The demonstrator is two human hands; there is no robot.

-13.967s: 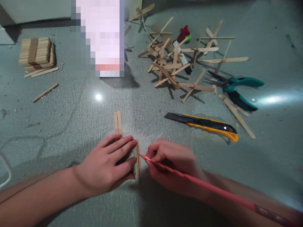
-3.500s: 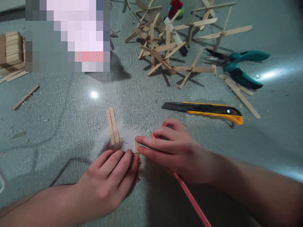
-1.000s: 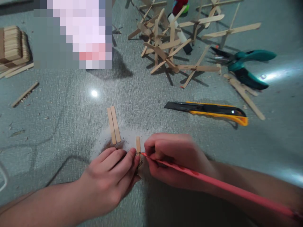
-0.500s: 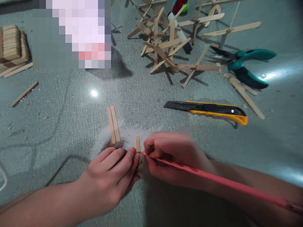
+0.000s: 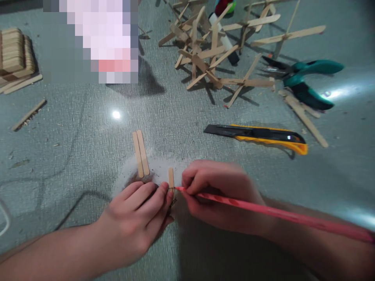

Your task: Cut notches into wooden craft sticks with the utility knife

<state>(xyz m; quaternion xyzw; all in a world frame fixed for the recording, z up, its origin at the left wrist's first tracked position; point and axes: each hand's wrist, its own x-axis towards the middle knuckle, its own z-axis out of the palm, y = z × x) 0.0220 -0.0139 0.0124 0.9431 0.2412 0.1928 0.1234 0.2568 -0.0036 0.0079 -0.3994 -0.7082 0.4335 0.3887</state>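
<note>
Under the fingertips of my left hand (image 5: 140,214) a short wooden craft stick (image 5: 171,177) is held, its far end poking up past the fingers. My right hand (image 5: 216,195) pinches a long red pencil (image 5: 263,207) near its point. The pencil's tip meets the stick's right edge, close to my left thumb. The lower part of the stick is hidden by my left hand. Just beyond my left hand, two craft sticks (image 5: 140,153) lie side by side on a pale patch of the tabletop.
A yellow-and-black utility knife (image 5: 258,136) lies to the right, blade out. Behind it are green-handled pliers (image 5: 313,74) and a heap of crossed craft sticks (image 5: 202,62). Stacked sticks (image 5: 14,54) sit far left. A pixelated area covers the upper left.
My right hand has shifted slightly right, and the pencil's back end has swung upward to a flatter slant. My left hand and the stick have stayed in place.
</note>
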